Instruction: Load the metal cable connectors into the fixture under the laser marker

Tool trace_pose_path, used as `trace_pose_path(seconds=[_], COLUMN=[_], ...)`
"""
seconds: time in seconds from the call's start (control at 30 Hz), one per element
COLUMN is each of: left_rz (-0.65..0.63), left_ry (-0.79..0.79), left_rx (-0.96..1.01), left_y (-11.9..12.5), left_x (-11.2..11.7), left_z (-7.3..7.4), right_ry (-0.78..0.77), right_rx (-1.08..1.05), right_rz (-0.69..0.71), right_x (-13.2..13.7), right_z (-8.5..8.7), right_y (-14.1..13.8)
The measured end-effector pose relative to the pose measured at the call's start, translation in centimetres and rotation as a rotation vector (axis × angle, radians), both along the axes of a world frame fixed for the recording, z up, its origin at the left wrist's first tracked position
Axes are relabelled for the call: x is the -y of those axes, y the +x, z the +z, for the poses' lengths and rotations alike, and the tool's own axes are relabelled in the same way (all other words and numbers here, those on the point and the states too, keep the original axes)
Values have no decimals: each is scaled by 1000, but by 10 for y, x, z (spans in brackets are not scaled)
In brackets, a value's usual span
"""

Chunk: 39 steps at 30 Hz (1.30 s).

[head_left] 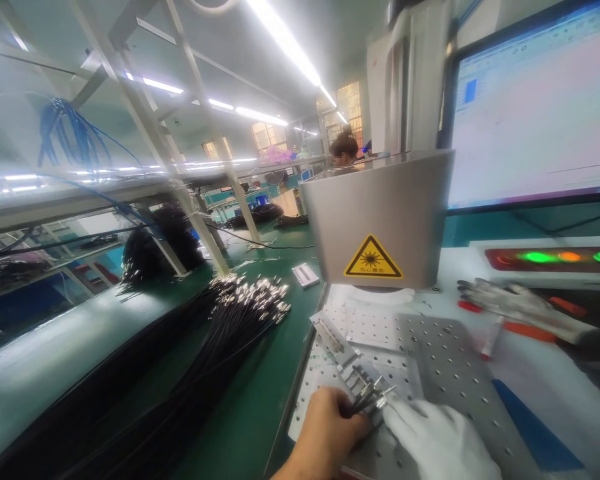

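Observation:
My bare left hand (327, 430) is closed around a small bunch of black cables with metal connector tips (367, 399), held over a perforated metal plate (445, 360). My right hand (433, 437), in a white glove, touches the connector ends beside it with fingers curled. The tips lie at a slotted metal fixture (347, 363) on the plate. A grey machine housing with a yellow laser warning sign (373, 259) stands just behind the plate.
A large bundle of black cables with metal ends (240, 310) lies on the green bench to the left. A spare glove (517, 305) and red-handled tool rest right of the plate. A monitor (535, 107) and lit buttons (570, 257) stand at right. Another person sits far behind.

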<state>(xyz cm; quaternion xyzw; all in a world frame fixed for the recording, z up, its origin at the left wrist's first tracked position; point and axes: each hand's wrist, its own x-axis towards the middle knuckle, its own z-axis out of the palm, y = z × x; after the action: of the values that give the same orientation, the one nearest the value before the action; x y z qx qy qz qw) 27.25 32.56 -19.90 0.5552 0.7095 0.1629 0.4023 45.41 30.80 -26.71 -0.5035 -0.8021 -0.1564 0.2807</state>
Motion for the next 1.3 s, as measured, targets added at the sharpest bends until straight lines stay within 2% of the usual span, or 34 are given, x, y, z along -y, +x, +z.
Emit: trace_pose_path(seconds=[0.17, 0.37, 0.53, 0.63, 0.77, 0.87, 1.07, 1.2, 1.3], left_rz=[20, 17, -31, -104, -126, -96, -73, -91, -88], left_ry=[4, 18, -39, -49, -53, -54, -8, 19, 60], left_rx=[64, 31, 57, 30, -69, -137, -244, -257, -245], left_y=[-2, 0, -2, 0, 8, 13, 20, 24, 24], left_x=[1, 2, -1, -3, -5, -5, -2, -1, -1], left_z=[-3, 1, 2, 6, 10, 8, 4, 6, 5], right_ry=[-5, 55, 51, 27, -53, -90, -141, -179, -167], right_rx=[28, 80, 116, 80, 24, -53, -152, -180, -204], right_rz=[-11, -98, -148, -221, -310, -309, -305, -329, -422], right_x=[-1, -1, -8, -14, -16, -17, -21, -19, -17], right_z=[3, 3, -17, -30, -32, -31, -43, -37, -27], right_y=[-3, -5, -10, -18, -23, -21, -21, -28, -33])
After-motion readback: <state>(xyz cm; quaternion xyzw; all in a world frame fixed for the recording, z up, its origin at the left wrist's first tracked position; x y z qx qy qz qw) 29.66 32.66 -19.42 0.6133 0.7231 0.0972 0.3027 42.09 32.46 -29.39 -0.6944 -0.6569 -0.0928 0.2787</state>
